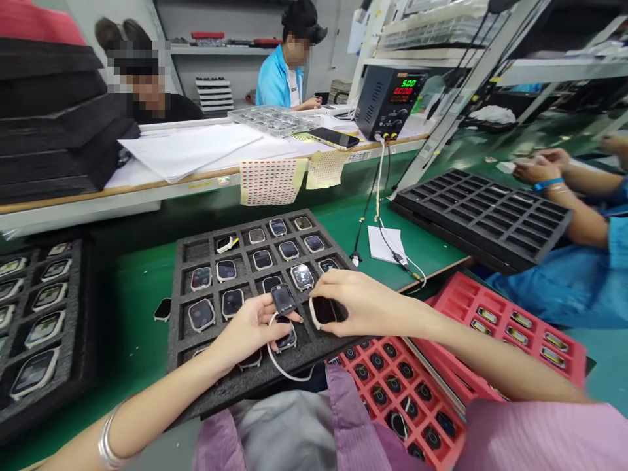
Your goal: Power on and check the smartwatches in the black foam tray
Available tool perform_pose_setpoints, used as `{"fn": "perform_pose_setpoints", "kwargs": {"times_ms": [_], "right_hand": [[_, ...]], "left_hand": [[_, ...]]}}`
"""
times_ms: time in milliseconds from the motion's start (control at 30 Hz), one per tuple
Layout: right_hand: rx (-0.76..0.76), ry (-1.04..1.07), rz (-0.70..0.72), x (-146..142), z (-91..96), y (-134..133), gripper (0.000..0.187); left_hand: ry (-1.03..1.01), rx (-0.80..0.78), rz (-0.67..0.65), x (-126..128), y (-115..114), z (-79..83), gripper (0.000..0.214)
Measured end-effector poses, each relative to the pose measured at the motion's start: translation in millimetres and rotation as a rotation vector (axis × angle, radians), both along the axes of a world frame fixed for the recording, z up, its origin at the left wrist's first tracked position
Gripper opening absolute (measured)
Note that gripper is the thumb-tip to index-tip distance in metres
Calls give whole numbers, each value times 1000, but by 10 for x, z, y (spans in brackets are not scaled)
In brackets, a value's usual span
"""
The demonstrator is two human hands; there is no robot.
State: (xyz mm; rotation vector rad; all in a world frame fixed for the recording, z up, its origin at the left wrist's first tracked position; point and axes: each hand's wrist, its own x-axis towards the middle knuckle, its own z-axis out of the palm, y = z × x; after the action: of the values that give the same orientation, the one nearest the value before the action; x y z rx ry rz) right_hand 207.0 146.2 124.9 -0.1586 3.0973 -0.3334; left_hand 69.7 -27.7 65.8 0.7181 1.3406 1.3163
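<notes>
A black foam tray [196, 252] with square pockets lies in front of me, several smartwatch bodies [201, 315] sitting in it screen up. My left hand [260, 320] pinches a small black square module [283, 299] above the tray's near half. A white cable [280, 369] loops down beside that hand; where it joins is hidden by the fingers. At the tray's right edge, my right hand [338, 301] grips a smartwatch body [324, 312] with a pale frame and dark screen. One watch [301, 277] just beyond has a lit display.
Red trays [520, 301] with small parts lie at lower right. Another foam tray [81, 314] holds watches at left. A power supply [390, 101], phone [333, 137] and papers [191, 147] occupy the shelf. Co-workers sit opposite and at right, beside a black tray [483, 209].
</notes>
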Motion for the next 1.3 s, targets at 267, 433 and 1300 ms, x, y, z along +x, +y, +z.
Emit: {"fn": "perform_pose_setpoints", "kwargs": {"times_ms": [267,433,1300], "right_hand": [[-174,190,162,-310,-52,-113,32],[-118,199,234,-382,-141,-94,35],[-539,434,218,-312,-489,-159,47]], "left_hand": [[-65,93,-24,-36,6,-52,45],[-48,71,22,-25,-5,15,34],[-82,-5,163,57,-26,125,25]]}}
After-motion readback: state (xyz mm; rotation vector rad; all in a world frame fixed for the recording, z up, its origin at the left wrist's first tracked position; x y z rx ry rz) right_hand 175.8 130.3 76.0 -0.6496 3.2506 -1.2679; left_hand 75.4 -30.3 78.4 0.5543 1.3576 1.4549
